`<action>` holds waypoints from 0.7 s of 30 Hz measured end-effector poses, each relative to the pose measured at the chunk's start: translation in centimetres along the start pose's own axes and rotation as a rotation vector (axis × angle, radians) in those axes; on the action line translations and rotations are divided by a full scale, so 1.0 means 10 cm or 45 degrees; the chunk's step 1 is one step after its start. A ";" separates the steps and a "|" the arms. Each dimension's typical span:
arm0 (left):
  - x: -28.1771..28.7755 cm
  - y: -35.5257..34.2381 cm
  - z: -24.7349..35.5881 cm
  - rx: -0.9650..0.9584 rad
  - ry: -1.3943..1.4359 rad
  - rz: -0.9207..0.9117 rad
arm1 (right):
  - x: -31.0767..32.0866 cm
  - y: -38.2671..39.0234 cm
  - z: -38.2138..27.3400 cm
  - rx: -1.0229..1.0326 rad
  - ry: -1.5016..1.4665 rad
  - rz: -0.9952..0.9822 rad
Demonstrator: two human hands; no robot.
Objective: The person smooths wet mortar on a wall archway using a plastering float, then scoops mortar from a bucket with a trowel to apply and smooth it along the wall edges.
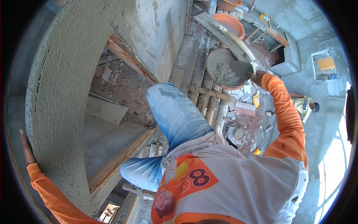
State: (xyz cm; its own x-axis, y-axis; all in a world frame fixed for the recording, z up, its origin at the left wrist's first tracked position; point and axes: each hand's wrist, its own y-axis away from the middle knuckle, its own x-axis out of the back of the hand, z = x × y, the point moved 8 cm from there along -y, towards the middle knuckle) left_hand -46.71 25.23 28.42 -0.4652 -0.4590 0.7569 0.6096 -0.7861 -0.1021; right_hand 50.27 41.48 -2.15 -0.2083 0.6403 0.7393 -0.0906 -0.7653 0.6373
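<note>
My left hand point(27, 148) lies with its fingers stretched out against the outer edge of a rough, grey plastered wall point(61, 100). It holds nothing that I can see. At the upper right, my right hand point(258, 77) is closed round the handle of a trowel point(241, 70). The trowel's grey blade is over the right side of an orange basin point(233, 88), above the wet grey mortar point(220, 69) inside. Most of the handle is hidden by my fingers.
A long mortar-smeared board point(225, 35) slants past the basin. Wooden poles point(203, 56) form a platform beneath me. Behind stands another orange basin point(231, 23). A wood-framed opening point(123, 59) shows rubble below. Farther right is another person point(304, 107). A yellow container point(256, 100) lies among debris.
</note>
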 end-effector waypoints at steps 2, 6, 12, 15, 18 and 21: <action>-0.19 0.07 0.13 0.033 0.000 -0.035 | -0.99 -0.77 -0.02 0.208 0.655 0.025; -0.65 0.27 0.51 0.167 -0.031 -0.084 | -1.65 -1.41 -0.31 0.219 0.294 0.113; -0.32 0.30 0.27 0.131 -0.109 -0.095 | -1.35 -0.27 -0.24 -0.031 -1.663 -0.023; -0.10 0.12 0.18 0.044 -0.174 -0.121 | -1.48 -0.06 -0.38 -0.020 -2.169 -0.055; -0.24 0.15 0.29 -0.011 -0.142 -0.103 | -1.40 -0.22 -0.64 0.181 -2.462 -0.132; -0.29 0.20 0.36 0.002 -0.136 -0.083 | -1.34 -0.19 -0.71 0.128 -2.543 -0.197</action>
State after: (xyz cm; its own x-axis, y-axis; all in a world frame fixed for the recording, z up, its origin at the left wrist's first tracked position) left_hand -41.87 26.43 28.35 -0.4325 -0.3604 0.8265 0.5813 -0.8121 -0.0499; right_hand 46.31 33.89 -14.80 0.9739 -0.1005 -0.2037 0.0616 -0.7465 0.6626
